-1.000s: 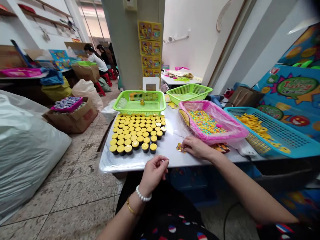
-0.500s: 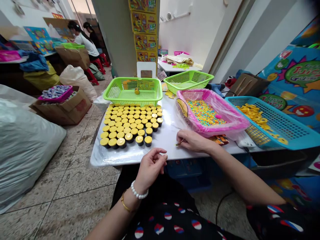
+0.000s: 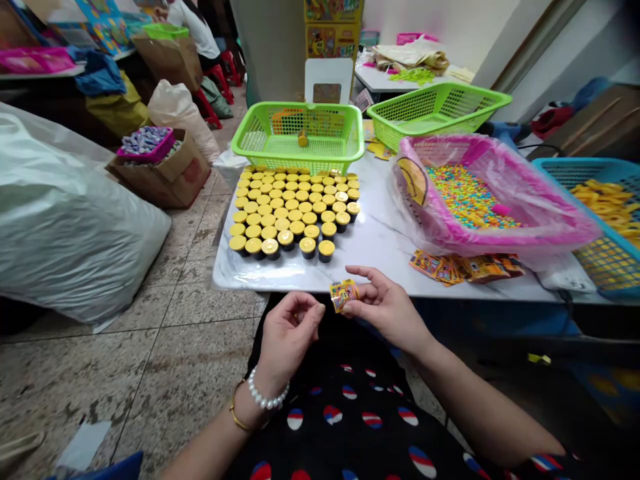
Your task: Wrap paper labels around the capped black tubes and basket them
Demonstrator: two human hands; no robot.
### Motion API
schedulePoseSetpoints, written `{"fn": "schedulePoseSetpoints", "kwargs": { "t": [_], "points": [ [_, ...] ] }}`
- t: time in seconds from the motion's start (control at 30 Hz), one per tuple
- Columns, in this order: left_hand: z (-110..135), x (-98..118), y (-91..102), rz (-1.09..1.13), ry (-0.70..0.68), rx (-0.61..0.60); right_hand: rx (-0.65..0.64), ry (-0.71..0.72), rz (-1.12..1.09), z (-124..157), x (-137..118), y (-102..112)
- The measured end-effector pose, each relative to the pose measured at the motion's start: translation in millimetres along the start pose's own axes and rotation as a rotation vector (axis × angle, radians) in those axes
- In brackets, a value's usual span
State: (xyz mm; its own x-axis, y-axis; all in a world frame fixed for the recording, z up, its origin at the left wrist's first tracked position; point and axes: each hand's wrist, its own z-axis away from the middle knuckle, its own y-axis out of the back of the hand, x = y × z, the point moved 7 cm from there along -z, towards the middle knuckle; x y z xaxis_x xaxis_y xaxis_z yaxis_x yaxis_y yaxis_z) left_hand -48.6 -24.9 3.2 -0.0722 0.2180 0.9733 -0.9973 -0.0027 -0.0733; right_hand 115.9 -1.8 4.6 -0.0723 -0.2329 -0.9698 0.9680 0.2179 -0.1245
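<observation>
My right hand (image 3: 387, 308) pinches a small yellow printed sticker (image 3: 343, 294) just off the front edge of the white table (image 3: 385, 240). Beside it my left hand (image 3: 287, 331) is curled with fingertips pressed together; whether it holds anything I cannot make out. A short way ahead on the table stands a block of several black pots with yellow lids (image 3: 293, 210). More printed stickers (image 3: 463, 266) lie on the table to the right, under the edge of a pink basket (image 3: 545, 223) lined with plastic and filled with small coloured candies (image 3: 467, 198).
Two green baskets (image 3: 300, 133) (image 3: 440, 110) stand at the back of the table, a blue basket (image 3: 590, 170) of yellow rings on the right. On the floor at left lie a large white sack (image 3: 70, 220) and a cardboard box (image 3: 165, 173). Another person (image 3: 193, 23) sits far behind.
My right hand has lifted a sticker off the table and drawn it back toward my left hand. The view has tipped downward and closer to the table.
</observation>
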Motion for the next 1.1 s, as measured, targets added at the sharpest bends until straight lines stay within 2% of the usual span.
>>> {"fn": "schedulePoseSetpoints", "kwargs": {
  "t": [0.23, 0.4, 0.53, 0.63, 0.93, 1.1],
  "points": [
    [-2.5, -15.1, 7.9, 0.15, 0.117, -0.005, -0.019, -0.007, 0.033, -2.4, 4.9, -28.7],
    [-3.0, -7.2, 20.4, -0.032, -0.028, 0.04, -0.071, 0.004, 0.081, -8.6, 9.2, -34.7],
    [2.9, 4.1, 29.0, -0.041, -0.189, 0.16, 0.045, 0.026, 0.149, -13.6, 10.1, -31.7],
    [8.0, 9.5, 31.2, -0.012, -0.237, 0.196, 0.087, 0.04, 0.135, -14.8, 10.0, -34.0],
    [10.5, 8.0, 29.4, 0.042, -0.164, 0.177, 0.162, 0.186, 0.087, -10.6, 6.6, -32.0],
    [6.6, -1.7, 29.7, 0.12, -0.092, 0.158, 0.174, 0.255, 0.1, -7.5, 4.5, -30.1]
  ]
}}
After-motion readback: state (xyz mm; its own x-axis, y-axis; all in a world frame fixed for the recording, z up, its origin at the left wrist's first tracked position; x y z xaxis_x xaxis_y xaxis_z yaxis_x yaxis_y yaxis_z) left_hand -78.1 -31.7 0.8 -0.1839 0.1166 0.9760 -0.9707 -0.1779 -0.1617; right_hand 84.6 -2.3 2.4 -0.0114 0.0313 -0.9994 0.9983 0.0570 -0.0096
